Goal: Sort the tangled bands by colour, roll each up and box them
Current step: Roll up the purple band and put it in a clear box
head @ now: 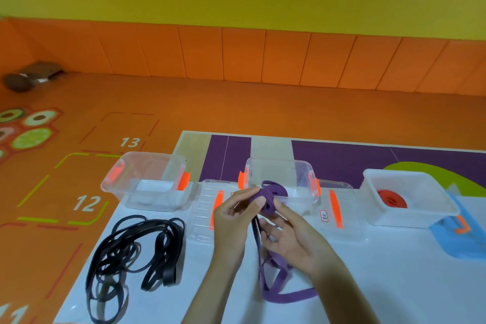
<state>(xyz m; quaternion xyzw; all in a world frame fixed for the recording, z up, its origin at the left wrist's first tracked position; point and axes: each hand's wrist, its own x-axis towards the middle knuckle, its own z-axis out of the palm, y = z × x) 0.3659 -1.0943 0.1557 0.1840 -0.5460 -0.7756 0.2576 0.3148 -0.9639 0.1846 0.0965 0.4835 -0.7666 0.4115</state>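
Purple band (263, 280) trails nearward from left hand (231, 214) and right hand (286, 234).

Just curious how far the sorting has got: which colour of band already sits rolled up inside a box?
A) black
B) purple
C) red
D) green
C: a rolled red band lies in the white box on the right, while the black bands lie tangled on the table, and the left hand and right hand hold the purple band, only partly rolled.
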